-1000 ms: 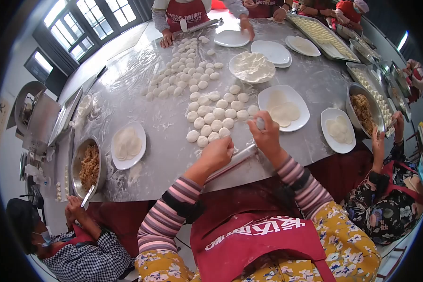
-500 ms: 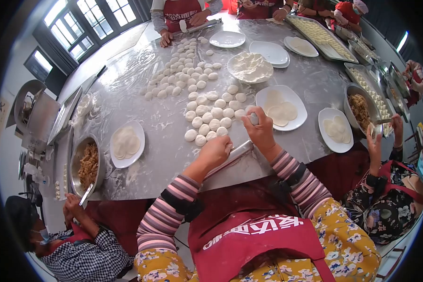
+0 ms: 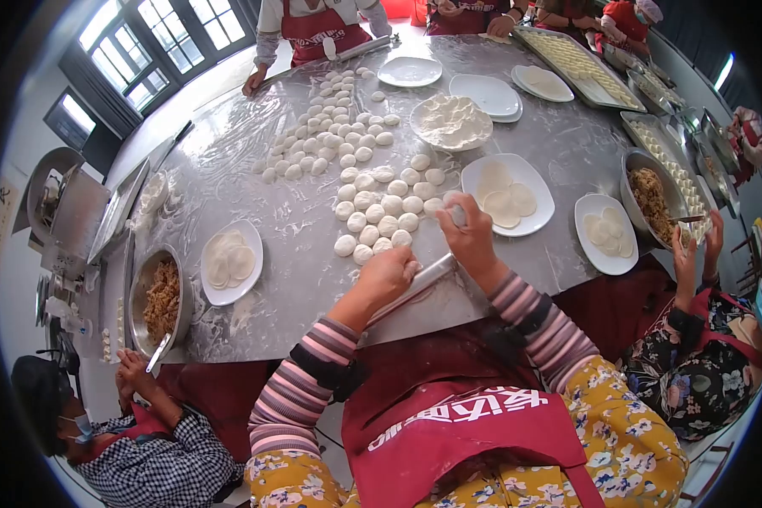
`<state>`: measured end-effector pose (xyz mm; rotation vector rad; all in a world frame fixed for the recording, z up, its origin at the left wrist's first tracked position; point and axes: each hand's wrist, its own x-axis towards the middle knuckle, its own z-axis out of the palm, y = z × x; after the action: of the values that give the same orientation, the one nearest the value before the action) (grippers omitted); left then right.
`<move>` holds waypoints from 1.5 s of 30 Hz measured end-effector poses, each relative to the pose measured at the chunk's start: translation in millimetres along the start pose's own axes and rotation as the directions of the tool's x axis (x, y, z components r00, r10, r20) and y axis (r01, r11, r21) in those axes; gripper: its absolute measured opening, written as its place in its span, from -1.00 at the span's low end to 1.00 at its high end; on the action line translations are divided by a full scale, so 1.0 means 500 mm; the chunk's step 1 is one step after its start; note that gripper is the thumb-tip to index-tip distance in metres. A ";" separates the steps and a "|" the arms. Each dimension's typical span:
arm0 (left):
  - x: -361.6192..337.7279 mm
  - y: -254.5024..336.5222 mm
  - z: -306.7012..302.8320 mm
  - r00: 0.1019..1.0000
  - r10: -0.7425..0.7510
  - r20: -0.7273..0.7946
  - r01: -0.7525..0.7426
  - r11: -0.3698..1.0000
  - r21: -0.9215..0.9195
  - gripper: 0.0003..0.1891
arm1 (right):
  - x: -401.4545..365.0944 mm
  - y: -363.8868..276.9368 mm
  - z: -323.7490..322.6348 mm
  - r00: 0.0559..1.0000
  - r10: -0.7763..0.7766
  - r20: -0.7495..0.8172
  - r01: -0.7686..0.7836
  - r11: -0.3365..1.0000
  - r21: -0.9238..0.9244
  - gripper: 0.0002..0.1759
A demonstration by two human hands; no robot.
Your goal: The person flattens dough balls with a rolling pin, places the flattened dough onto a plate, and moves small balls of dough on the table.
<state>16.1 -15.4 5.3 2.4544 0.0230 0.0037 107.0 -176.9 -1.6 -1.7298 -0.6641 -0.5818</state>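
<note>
My left hand (image 3: 385, 275) is closed with fingertips pressed together at the near side of the steel table; what it grips, if anything, is hidden. To its right, my right hand (image 3: 470, 233) is curled around something pale and greyish with a rounded end, whose kind I cannot make out. Below and between the hands, a silvery rod-like bar (image 3: 427, 278) lies slantwise, partly covered by my left wrist. Just beyond my hands sit several floured dough balls (image 3: 391, 204). A white plate (image 3: 538, 179) holding thin round dough wrappers (image 3: 510, 203) is right of my right hand.
More dough pieces (image 3: 326, 127) spread toward the far side. A bowl of flour (image 3: 451, 121) stands beyond my hands. Filling bowls (image 3: 161, 300) and wrapper plates (image 3: 231, 262) lie at both sides. Co-workers sit left and right; others stand opposite. Dumpling trays (image 3: 576, 68) line the right.
The person opposite has straightened and moved a hand leftward along the table edge. The right-hand co-worker's hands have shifted slightly. My hands stay nearly in place.
</note>
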 end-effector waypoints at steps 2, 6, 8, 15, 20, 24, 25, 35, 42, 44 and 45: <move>0.001 -0.001 -0.007 0.977 0.078 0.196 -0.078 0.997 -0.009 -0.89 | -0.029 -0.020 -0.044 1.000 -0.005 0.013 0.006 0.998 -0.067 -0.75; -0.025 -0.029 0.005 0.993 -0.045 0.110 0.069 0.972 -0.225 -0.87 | -0.118 -0.053 -0.116 0.998 0.056 0.024 -0.054 0.997 -0.050 -0.74; -0.025 -0.023 0.000 0.990 -0.025 0.138 0.054 0.976 -0.213 -0.88 | -0.111 -0.060 -0.114 1.000 0.024 -0.016 -0.025 0.998 -0.052 -0.73; 0.030 -0.004 0.013 0.990 0.011 0.139 -0.013 1.000 0.010 -0.82 | 0.007 0.008 0.007 1.000 0.016 0.015 -0.017 1.000 0.019 -0.75; -0.004 -0.017 0.004 0.985 0.034 0.169 -0.031 0.999 -0.023 -0.84 | -0.079 -0.036 -0.109 0.913 -0.374 0.161 0.407 0.838 -0.364 -0.71; -0.013 -0.022 0.006 0.984 0.033 0.177 -0.003 0.986 -0.167 -0.87 | -0.072 -0.041 -0.080 1.000 -0.006 -0.026 0.005 0.999 -0.053 -0.71; -0.006 -0.015 0.004 0.985 0.046 0.167 -0.022 0.990 -0.138 -0.87 | -0.046 -0.025 -0.051 0.999 -0.003 -0.039 0.001 0.998 -0.056 -0.71; -0.006 -0.028 0.014 0.992 0.016 0.127 0.003 0.990 -0.144 -0.84 | -0.104 -0.054 -0.108 1.000 0.002 0.004 -0.001 0.997 -0.081 -0.73; 0.007 0.009 0.020 0.995 0.004 0.097 0.003 0.997 -0.072 -0.82 | -0.016 -0.006 -0.016 0.998 -0.015 -0.058 0.012 0.999 -0.040 -0.74; 0.019 0.016 0.015 0.990 0.009 0.139 0.002 0.997 -0.075 -0.82 | -0.010 -0.005 -0.011 0.999 0.006 -0.038 -0.007 1.000 -0.020 -0.74; 0.023 0.018 0.011 0.985 0.010 0.175 0.006 0.996 -0.089 -0.81 | -0.020 -0.005 -0.021 0.999 -0.010 -0.037 0.009 1.000 -0.030 -0.74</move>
<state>28.1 -25.6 7.0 2.3572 -0.0561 -0.2063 97.8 -188.1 -4.1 -1.7404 -0.6408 -0.6315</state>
